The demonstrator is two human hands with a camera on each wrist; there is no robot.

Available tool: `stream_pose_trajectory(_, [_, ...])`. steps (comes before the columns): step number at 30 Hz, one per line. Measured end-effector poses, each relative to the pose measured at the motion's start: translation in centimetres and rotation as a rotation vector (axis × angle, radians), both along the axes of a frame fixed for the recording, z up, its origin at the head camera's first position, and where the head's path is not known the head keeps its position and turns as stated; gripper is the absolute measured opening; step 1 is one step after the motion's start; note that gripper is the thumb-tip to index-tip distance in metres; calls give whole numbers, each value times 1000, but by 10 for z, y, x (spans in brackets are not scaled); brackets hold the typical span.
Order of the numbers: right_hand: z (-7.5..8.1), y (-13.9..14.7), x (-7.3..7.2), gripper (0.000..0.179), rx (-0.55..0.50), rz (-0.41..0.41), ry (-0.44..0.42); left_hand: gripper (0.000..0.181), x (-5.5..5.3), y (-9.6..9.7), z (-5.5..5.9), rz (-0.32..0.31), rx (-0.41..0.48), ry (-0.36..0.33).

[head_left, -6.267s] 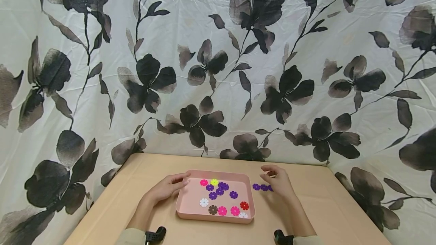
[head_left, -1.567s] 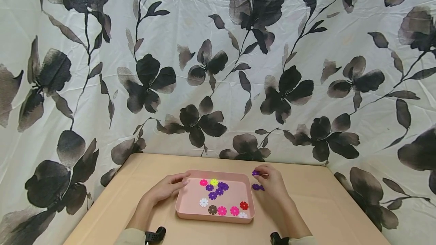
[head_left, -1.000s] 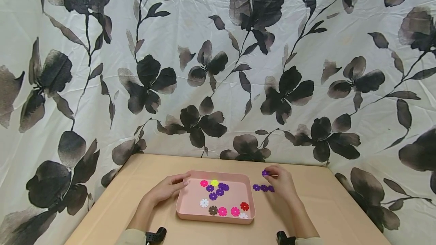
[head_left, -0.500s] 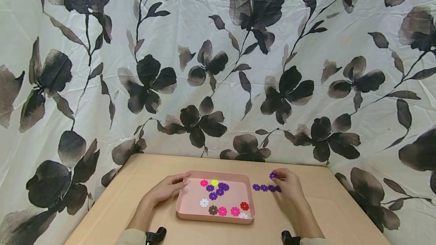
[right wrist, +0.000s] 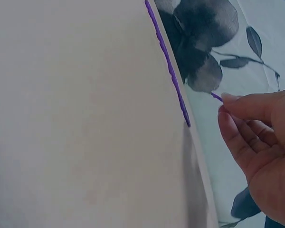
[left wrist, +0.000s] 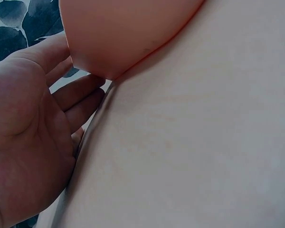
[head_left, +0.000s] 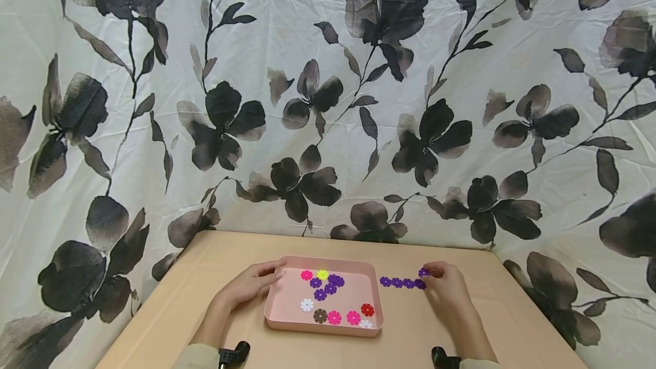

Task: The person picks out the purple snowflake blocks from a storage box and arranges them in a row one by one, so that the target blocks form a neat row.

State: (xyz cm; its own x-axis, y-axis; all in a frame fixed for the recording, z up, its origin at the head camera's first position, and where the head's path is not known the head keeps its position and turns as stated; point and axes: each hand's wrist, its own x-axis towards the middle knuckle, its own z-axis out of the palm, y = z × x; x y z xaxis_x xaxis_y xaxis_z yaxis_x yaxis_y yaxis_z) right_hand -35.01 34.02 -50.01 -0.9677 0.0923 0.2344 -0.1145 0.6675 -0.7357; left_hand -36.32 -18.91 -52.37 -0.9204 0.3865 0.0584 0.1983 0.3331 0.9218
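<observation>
My left hand [head_left: 252, 282] rests at the upper left side of a pink tray [head_left: 273, 295], its fingers on the rim; the left wrist view shows the tray's outer wall [left wrist: 128, 28] against them. Between thumb and forefinger my right hand [head_left: 447, 285] pinches a purple flower-shaped disc [head_left: 423, 272], seen edge-on in the right wrist view as a thin purple sliver [right wrist: 216, 97]. Just below and left of that hand, a row of several purple notched discs [head_left: 397, 282] lies on the table, right of the tray.
Inside the tray lie several more purple discs [head_left: 320, 295], a yellow one [head_left: 322, 274], a white one [head_left: 307, 305], a brown one [head_left: 320, 316], a red one [head_left: 367, 310] and some pink ones [head_left: 334, 317]. Behind the tan table [head_left: 492, 300] hangs a floral cloth [head_left: 359, 130].
The row of purple discs has grown rightward from the tray. My right hand has shifted right with a disc pinched in it. One purple disc has left the tray's right side; my left hand stayed put.
</observation>
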Motion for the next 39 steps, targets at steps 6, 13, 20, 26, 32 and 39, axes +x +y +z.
stream_pose_trajectory(6, [-1,10,6,32,-58,-21,-79,48,0,-1,1,-16,4,20])
stream_pose_trajectory(13, [-9,17,4,26,10,-44,-55,48,2,0,3,-15,-1,24])
stream_pose_trajectory(20, [-15,20,2,20,10,-53,-84,49,3,0,3,-16,-1,28])
stream_pose_trajectory(26, [-15,21,0,22,26,-68,-102,49,2,0,3,-17,4,24])
stream_pose_trajectory(32, [-9,17,2,32,36,-71,-65,50,2,1,3,-16,-5,18])
stream_pose_trajectory(39, [1,-2,-1,32,-11,-58,20,50,2,1,2,0,-5,9])
